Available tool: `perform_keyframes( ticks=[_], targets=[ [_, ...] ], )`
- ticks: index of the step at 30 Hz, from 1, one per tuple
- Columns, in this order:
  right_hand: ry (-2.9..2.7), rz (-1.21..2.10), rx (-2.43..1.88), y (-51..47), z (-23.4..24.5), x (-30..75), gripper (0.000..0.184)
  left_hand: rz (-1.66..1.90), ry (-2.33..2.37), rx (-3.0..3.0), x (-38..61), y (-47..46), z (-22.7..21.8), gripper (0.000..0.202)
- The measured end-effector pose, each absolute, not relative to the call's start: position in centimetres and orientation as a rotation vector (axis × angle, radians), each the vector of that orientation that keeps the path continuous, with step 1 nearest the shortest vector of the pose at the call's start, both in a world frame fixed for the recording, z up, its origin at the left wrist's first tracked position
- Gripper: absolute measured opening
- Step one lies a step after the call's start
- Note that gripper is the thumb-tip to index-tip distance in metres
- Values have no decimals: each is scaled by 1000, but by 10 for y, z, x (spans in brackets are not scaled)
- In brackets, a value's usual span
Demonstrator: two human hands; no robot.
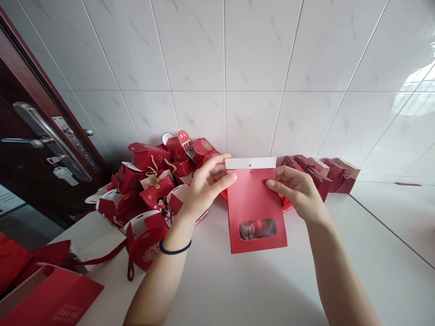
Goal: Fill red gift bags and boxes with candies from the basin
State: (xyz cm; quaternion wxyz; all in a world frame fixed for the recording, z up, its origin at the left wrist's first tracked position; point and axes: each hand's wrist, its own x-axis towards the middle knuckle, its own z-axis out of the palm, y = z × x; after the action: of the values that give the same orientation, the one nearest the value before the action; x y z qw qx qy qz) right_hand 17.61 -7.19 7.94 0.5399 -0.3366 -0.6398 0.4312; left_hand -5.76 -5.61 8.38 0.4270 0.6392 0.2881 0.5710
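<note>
A red paper gift bag [253, 199] is held up above the white table, its flat side facing me. Its top edge is folded over in a white strip with a small hole below it. Through a rounded clear window near the bottom, red contents show. My left hand [212, 181] grips the upper left edge, thumb in front and fingers behind. At the upper right edge, my right hand [294, 185] pinches the bag the same way. Behind the bag, a bright red rounded thing [288, 206] is mostly hidden.
Red gift boxes [149, 156], some with cord handles, are heaped at the left. Several more red boxes [340, 174] line the tiled wall at the right. A large red bag [50, 294] lies at the lower left, near a dark door [30, 90] with a key in its lock.
</note>
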Motion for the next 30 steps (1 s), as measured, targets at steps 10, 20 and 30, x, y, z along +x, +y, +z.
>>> perform_keyframes(
  ticks=[10,20,30],
  targets=[
    [-1508,770,-773,-82,84,176,18,1315,701,1579,-59,-65,85,44],
    [-1582,846,-781,-80,83,175,21,1294,674,1614,-57,-66,88,30],
    [-1596,1103,-703,-83,85,171,26,1317,706,1651,-55,-68,90,27]
  ],
)
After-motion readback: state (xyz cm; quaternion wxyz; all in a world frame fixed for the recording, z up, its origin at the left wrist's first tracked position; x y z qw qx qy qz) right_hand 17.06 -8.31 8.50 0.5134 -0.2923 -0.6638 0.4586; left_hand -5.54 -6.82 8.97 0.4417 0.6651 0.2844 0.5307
